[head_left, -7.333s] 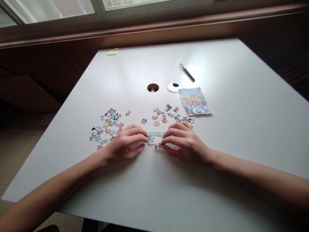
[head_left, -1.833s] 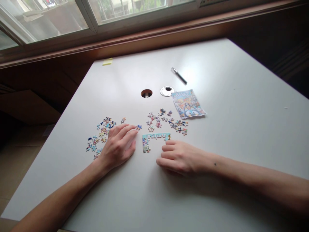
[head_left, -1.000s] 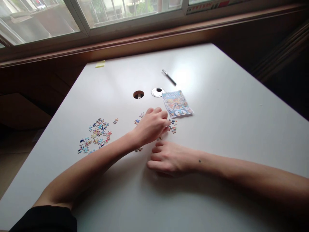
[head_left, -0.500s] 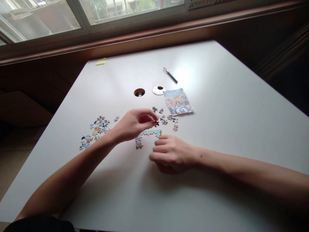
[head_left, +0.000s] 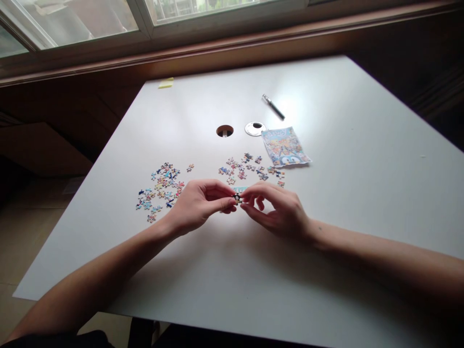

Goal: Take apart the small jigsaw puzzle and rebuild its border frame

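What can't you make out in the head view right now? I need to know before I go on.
- Puzzle piece: pinched between left hand and right hand; fingertips cover its outline, print too small.
- Assembled strip: mostly hidden behind both hands.
- Loose pieces: pictures too small.
- Reference picture: title unreadable, too small.
- Table: near edge cut off by the frame.

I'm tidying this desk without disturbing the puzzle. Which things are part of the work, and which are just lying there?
In use:
left hand and right hand, pinching a dark puzzle piece
left pile of pieces
right scatter of pieces
picture sheet

Lying about:
pen
yellow note
round cap
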Motion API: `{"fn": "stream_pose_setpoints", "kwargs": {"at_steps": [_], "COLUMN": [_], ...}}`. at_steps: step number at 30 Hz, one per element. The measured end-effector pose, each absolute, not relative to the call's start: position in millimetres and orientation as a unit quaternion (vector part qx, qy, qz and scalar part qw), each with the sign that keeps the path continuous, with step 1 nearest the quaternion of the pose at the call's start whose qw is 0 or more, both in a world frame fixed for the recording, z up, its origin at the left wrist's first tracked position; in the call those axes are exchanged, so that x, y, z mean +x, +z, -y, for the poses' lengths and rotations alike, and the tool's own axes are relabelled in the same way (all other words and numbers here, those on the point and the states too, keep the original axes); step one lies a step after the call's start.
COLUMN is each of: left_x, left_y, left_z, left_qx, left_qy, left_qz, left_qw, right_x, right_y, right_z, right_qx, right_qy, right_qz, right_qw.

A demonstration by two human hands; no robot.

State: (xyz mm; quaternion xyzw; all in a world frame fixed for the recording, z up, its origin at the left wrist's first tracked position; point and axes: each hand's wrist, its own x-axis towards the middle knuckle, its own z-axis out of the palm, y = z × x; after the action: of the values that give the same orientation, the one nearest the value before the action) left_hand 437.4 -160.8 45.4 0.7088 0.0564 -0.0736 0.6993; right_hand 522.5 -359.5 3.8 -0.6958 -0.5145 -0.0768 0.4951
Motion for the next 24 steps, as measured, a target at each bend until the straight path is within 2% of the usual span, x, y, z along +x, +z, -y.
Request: {"fn": "stream_pose_setpoints", "kwargs": {"at_steps": [9, 11, 15, 17, 20, 24], "left_x": [433, 428, 414, 407, 402, 402], "left_y": [40, 36, 20, 12, 5, 5], "left_z": [154, 146, 125, 119, 117, 120], "left_qx": [0.744, 0.801, 0.907, 0.917, 0.922, 0.924], "left_qy": [-0.084, -0.035, 0.151, 0.186, 0.189, 0.164], "left_qz": [-0.019, 0.017, 0.164, 0.220, 0.257, 0.279], "left_qw": [0.662, 0.597, 0.356, 0.276, 0.220, 0.205], "right_x": [520, 522, 524, 523, 521, 520], "right_y": [6, 5, 2, 0, -2, -2], "right_z": [357, 357, 355, 352, 348, 345], "right_qx": [-0.723, -0.728, -0.750, -0.758, -0.757, -0.756], "right_qy": [-0.040, -0.039, -0.039, -0.023, -0.008, 0.001], "right_qz": [0.491, 0.500, 0.537, 0.553, 0.563, 0.559], "right_qw": [0.485, 0.468, 0.384, 0.345, 0.332, 0.342]}}
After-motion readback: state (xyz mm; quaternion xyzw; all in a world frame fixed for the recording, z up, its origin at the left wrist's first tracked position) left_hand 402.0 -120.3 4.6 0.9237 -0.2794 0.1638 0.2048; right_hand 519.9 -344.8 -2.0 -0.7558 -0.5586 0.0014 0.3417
